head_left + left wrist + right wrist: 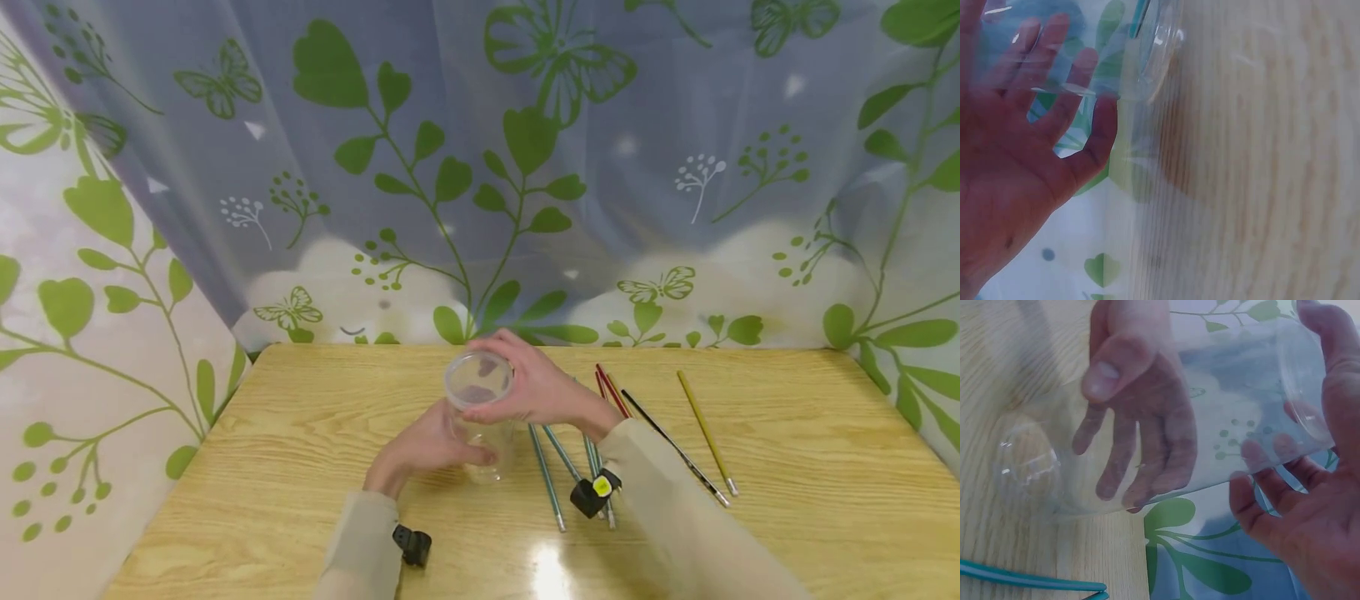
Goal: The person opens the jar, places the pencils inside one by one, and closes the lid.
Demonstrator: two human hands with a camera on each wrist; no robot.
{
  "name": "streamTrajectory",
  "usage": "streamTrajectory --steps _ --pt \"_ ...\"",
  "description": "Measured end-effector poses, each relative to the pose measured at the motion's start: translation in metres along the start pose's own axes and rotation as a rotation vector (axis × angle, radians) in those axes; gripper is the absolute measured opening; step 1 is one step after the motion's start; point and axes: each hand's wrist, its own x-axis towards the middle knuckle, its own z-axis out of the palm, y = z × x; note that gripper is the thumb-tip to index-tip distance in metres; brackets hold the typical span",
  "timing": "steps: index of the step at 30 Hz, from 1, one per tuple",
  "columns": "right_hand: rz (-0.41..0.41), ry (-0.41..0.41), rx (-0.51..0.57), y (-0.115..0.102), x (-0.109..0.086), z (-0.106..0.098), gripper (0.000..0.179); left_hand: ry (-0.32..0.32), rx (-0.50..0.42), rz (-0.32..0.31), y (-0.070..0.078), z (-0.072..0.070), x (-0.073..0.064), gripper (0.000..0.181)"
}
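Note:
A clear plastic jar (491, 435) stands upright, close over the table, in the head view, with nothing visible inside. My right hand (536, 379) grips its upper part near the rim, thumb in front and fingers round the back. Lower down, my left hand (431, 442) holds the side with its thumb across the front. In the right wrist view the jar (1066, 481) is see-through, and my left hand (1147, 412) shows at its wall. The left wrist view has the left fingers (1041, 56) spread along the jar's side, below its base end.
Several teal pencils (546, 475) lie right of the jar, partly under my right forearm. Red pencils (611, 390), a black pencil (671, 442) and a yellow pencil (705, 429) lie farther right on the wooden table (300, 417). A leaf-patterned curtain (450, 167) hangs behind.

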Motion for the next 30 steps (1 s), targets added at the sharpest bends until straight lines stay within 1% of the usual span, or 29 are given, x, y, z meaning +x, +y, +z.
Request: streamTrajectory --steps 3,5,6,8,9,11,15,17,19,21,23,25,30 --pt "-0.014 -0.061 0.059 0.002 0.003 -0.003 0.075 -0.01 0.009 -0.022 0.0 -0.001 0.0 0.103" --pt "-0.021 -0.087 0.087 0.003 0.004 -0.004 0.073 -0.013 0.019 -0.036 0.0 -0.002 -0.001 0.104" --pt "-0.016 -0.093 0.096 0.003 0.004 -0.004 0.072 -0.015 0.019 -0.041 0.0 -0.002 -0.001 0.103" --pt "0.004 -0.072 0.105 0.001 0.002 0.0 0.071 -0.02 0.009 -0.037 -0.001 -0.002 0.0 0.103" --pt "0.025 -0.045 0.102 0.0 0.0 0.003 0.071 -0.021 0.006 -0.035 -0.001 -0.001 0.0 0.102" --pt "0.073 0.041 0.089 -0.005 -0.005 0.011 0.07 -0.019 0.004 -0.036 -0.001 -0.001 -0.001 0.098" --pt "0.166 0.273 0.069 -0.015 -0.014 0.034 0.072 0.001 0.02 -0.038 -0.001 0.001 -0.001 0.092" --pt "0.2 0.369 0.074 -0.019 -0.017 0.045 0.074 0.008 0.033 -0.036 -0.001 0.002 -0.002 0.088" --pt "0.228 0.435 0.086 -0.022 -0.019 0.053 0.074 0.014 0.036 -0.028 -0.001 0.003 -0.002 0.084" --pt "0.241 0.468 0.102 -0.024 -0.02 0.058 0.073 0.017 0.048 -0.022 0.0 0.003 -0.002 0.083" --pt "0.239 0.469 0.116 -0.026 -0.02 0.058 0.071 0.013 0.043 -0.018 0.001 0.003 -0.002 0.083" --pt "0.226 0.436 0.119 -0.025 -0.019 0.055 0.071 -0.002 0.033 -0.013 0.001 0.002 -0.001 0.086" --pt "0.183 0.28 0.128 -0.018 -0.015 0.039 0.072 -0.04 0.036 -0.013 0.001 -0.003 0.001 0.095"
